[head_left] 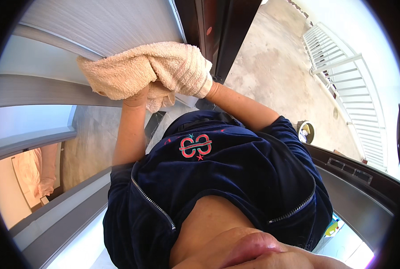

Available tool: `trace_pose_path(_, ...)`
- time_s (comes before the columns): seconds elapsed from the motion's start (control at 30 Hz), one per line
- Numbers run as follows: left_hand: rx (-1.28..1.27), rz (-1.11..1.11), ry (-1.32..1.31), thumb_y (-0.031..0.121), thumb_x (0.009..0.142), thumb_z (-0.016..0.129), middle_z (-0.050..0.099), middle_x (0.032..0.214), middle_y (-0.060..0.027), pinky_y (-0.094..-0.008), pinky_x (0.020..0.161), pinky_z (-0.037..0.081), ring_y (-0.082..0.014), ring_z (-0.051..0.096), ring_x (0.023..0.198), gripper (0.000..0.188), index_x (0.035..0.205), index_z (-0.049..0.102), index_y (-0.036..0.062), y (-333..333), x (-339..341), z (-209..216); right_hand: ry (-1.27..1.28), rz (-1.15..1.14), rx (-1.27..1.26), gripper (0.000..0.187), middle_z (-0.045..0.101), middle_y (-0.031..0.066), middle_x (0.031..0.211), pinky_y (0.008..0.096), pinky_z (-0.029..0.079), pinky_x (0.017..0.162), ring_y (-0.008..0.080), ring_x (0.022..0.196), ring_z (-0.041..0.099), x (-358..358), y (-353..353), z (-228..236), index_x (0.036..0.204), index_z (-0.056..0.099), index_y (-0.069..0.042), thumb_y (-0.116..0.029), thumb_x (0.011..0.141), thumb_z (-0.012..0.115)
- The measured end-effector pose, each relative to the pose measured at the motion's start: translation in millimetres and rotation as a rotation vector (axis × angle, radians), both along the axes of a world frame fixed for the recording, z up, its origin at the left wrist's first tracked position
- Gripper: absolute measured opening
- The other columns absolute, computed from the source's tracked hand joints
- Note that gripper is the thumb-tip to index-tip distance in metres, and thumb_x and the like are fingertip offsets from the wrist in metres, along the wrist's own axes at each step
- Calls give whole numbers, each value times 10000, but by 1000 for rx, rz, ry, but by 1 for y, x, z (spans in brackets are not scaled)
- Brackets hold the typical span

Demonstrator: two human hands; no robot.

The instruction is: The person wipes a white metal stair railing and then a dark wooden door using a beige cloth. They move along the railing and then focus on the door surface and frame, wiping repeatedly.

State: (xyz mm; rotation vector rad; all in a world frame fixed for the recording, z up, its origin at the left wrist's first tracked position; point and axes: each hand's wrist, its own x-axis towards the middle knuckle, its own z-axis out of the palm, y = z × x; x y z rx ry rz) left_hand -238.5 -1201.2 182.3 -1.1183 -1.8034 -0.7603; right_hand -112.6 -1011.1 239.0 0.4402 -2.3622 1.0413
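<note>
A beige terry towel (126, 74) is bunched across both of my hands, against the edge of a light grey panelled surface (106, 22). My left hand (139, 95) comes up beneath the towel and grips it; only the part near the wrist shows clearly. The cloth wraps over my right hand (211, 88) down to the wrist, hiding its fingers. A loose fold of towel hangs between the two wrists.
Beside the panel runs a dark brown frame (227, 27). To the right are a concrete floor (271, 58), a white railing (359, 89) and a round bin (305, 131) with things in it. Grey frame bars (61, 215) cross the lower left.
</note>
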Motion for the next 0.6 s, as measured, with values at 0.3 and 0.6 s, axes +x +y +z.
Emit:
trace_pose_path(0.3,-126,71,11,164,893,753,659,1302,-103,-434,1015,499,-295,617,1190,446,1313,634,74,-6,21,78,238,91,-117,755,568,89,1443,340,418,1132,253,1323,537,27,-9,-4,1462,536,-144,-445,824,806)
trace_pose_path(0.6,-121,127,2,195,889,756,633,1351,-91,-445,1058,473,-291,588,1243,502,1355,604,88,-6,47,87,-642,137,93,584,515,165,1482,413,376,1158,341,1405,442,37,47,-52,1390,575,-80,-234,860,765)
